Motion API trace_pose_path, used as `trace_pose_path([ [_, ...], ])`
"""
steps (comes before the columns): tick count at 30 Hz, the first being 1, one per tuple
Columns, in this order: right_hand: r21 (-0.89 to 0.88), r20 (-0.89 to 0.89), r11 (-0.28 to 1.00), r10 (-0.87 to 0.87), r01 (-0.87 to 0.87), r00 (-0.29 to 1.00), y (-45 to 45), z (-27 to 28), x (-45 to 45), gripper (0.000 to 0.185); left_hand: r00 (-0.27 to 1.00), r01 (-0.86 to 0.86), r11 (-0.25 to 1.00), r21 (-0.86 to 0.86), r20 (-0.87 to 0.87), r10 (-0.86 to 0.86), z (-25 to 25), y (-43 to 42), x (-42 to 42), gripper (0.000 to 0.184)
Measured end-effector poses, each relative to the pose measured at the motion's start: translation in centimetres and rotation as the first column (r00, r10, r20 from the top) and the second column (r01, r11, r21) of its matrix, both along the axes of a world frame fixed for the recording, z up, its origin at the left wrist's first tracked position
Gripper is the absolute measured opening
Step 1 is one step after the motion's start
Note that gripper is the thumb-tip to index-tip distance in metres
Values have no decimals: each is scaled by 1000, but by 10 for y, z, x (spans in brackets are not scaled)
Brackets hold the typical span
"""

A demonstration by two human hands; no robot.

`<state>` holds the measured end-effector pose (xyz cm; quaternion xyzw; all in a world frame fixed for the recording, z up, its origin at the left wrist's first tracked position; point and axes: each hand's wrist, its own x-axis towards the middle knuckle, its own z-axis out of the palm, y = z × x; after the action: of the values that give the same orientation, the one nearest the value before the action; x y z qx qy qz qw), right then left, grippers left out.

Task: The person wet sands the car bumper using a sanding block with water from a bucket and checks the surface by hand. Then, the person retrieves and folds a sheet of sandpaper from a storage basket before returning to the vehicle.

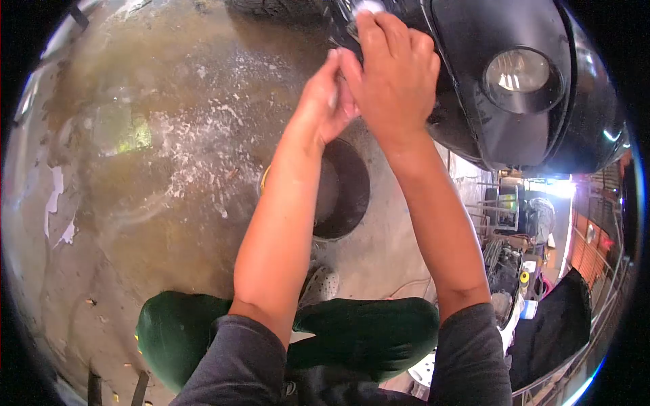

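Observation:
My right hand point(399, 74) reaches to the top of the view beside the dark vehicle, back of the hand up. Its fingers are bent around something white point(369, 8), too cut off to make out. Just left of and below it is my left hand point(328, 101), palm turned towards the right hand. The thumb points up, apart from the curled fingers, which are partly hidden; nothing shows in this hand. The black body panel point(467, 47) has a round lamp point(520, 73) to the right of my hands.
A dark round bucket point(345, 193) stands on the wet, stained floor point(169, 169), partly behind my left forearm. My knees are bent below, with a light shoe point(321, 284) between them. Shelves, cables and clutter point(504, 264) line the right side, near a black cloth point(555, 331).

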<state>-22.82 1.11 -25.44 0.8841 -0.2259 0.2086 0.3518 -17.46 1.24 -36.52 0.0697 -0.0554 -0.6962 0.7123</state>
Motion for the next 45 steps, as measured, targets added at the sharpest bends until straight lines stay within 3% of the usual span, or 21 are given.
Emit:
trace_pose_path([
  [2, 20, 11, 998, 60, -60, 998, -1, 1, -24, 55, 999, -1, 1000, -10, -53, 0, 6, 8, 6, 57],
  [5, 24, -6, 992, 126, -126, 992, -10, -13, -114, 57, 998, 26, 992, -123, 52, -20, 8, 4, 6, 70],
  [6, 10, 9, 988, 156, -156, 988, -14, -13, -108, 56, 996, 16, 998, -66, 94, -9, 16, 7, 4, 81],
  [8, -18, 46, 984, 178, -177, 983, -14, -13, -108, 54, 998, 19, 999, -32, 63, -17, 18, 11, 3, 84],
  [12, 17, -15, 1000, -1, 1, 1000, 0, 2, 7, 57, 999, 32, 999, 4, -40, -32, 12, 11, 1, 87],
  [14, 70, -12, 997, -31, 31, 999, 3, 3, -4, 55, 996, 41, 999, 10, -85, -40, 11, 11, 8, 88],
  [15, 90, -16, 995, -33, 34, 999, 3, 7, -9, 54, 996, 84, 996, -21, -17, -84, 6, 8, 11, 95],
  [17, 44, 42, 998, 44, -45, 998, 0, -7, -74, 53, 995, 88, 993, -80, -42, -91, 12, 10, 12, 98],
  [19, 37, 52, 997, 65, -67, 997, 3, -6, -73, 52, 994, 92, 989, -113, -50, -99, 14, 11, 12, 103],
  [22, 80, -66, 995, -58, 63, 996, 8, 5, -25, 54, 996, 60, 997, -55, -61, -63, 15, 14, 10, 101],
  [25, 16, -61, 995, -98, 99, 993, 2, 4, 24, 55, 994, -30, 999, 16, -103, 31, 27, 23, 14, 98],
  [27, 8, -63, 992, -128, 129, 990, 5, 6, 29, 54, 995, 35, 999, -22, -95, -37, 16, 15, 13, 97],
  [29, 17, -100, 994, -105, 107, 989, 12, -1, -28, 53, 988, 104, 984, -144, -103, -119, 2, 8, 14, 97],
  [33, -11, -114, 999, -32, 31, 993, 12, -1, -58, 51, 987, 107, 989, -105, -111, -119, 9, 11, 13, 100],
  [39, -53, -194, 983, -182, 175, 964, -7, 8, 56, 52, 995, 2, 1000, -24, -96, -4, 16, 14, 14, 106],
  [45, -24, -136, 1000, -2, -1, 991, 16, 9, -62, 53, 990, 91, 993, -77, -101, -99, 12, 9, 14, 112],
])
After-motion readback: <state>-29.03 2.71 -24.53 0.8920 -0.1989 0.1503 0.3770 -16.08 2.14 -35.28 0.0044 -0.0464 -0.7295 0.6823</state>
